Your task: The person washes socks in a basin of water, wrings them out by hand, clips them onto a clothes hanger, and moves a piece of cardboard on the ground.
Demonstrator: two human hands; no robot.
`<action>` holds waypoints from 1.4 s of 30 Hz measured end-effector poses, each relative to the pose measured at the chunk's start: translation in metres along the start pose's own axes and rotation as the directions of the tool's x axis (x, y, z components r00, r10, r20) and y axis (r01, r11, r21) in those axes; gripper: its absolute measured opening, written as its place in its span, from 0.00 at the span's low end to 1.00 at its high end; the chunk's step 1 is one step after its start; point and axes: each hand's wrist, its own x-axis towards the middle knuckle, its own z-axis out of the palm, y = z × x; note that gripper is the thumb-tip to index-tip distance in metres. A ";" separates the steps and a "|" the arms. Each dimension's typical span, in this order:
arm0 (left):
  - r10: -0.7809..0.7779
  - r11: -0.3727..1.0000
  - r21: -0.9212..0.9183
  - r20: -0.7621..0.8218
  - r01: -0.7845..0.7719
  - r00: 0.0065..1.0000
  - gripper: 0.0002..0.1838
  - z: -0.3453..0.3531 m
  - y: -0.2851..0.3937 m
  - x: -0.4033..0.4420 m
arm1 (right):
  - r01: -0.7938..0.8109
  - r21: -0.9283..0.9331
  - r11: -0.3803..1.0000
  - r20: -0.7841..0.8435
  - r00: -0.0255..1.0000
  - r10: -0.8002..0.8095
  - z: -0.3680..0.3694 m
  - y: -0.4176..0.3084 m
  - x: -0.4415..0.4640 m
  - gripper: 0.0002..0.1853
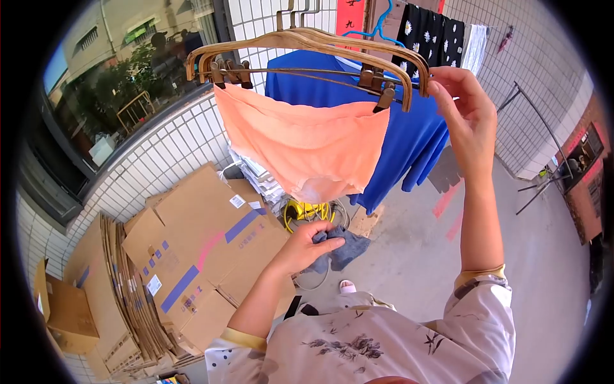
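Observation:
My left hand (302,248) is closed around a small dark grey-blue piece of cloth (350,248), perhaps a sock, held low in front of my body. Up at the right, the thumb and fingers of my right hand (472,118) grip the end of a wooden clip hanger (348,40). Several such hangers are bunched together there. From the front one hangs a peach pair of underpants (300,134), its waistband caught in metal clips (385,96) at both ends. Right behind it hangs a blue garment (412,153).
Flattened cardboard boxes (192,249) lean against the tiled wall at the left, below a window (121,83). A black floral cloth (428,38) hangs behind. A yellow object with a hose (307,210) sits on the floor. A metal rack (543,121) stands at the right.

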 end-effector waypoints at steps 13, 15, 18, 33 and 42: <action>0.141 0.989 0.045 0.060 -0.143 0.988 0.14 0.013 -0.010 0.001 | 0.013 -0.122 0.992 0.378 0.925 0.034 0.066 0.001 0.013 0.12; 0.129 0.990 0.053 0.025 -0.130 0.991 0.14 0.014 -0.011 -0.002 | -0.108 0.105 0.989 0.403 0.913 0.057 0.075 -0.018 0.004 0.11; 0.113 0.993 0.022 0.006 -0.113 0.994 0.14 0.017 -0.020 -0.003 | -0.155 0.217 0.964 0.413 0.909 0.053 0.089 -0.047 -0.002 0.10; 0.110 0.994 -0.010 -0.114 -0.112 0.987 0.13 0.031 0.005 0.001 | 0.216 0.533 0.818 0.339 0.831 -0.440 0.178 -0.175 -0.003 0.20; 0.144 0.988 -0.054 0.042 -0.142 0.989 0.10 0.004 0.060 0.052 | 0.599 -0.209 0.773 0.145 0.801 -0.581 0.071 -0.087 0.053 0.19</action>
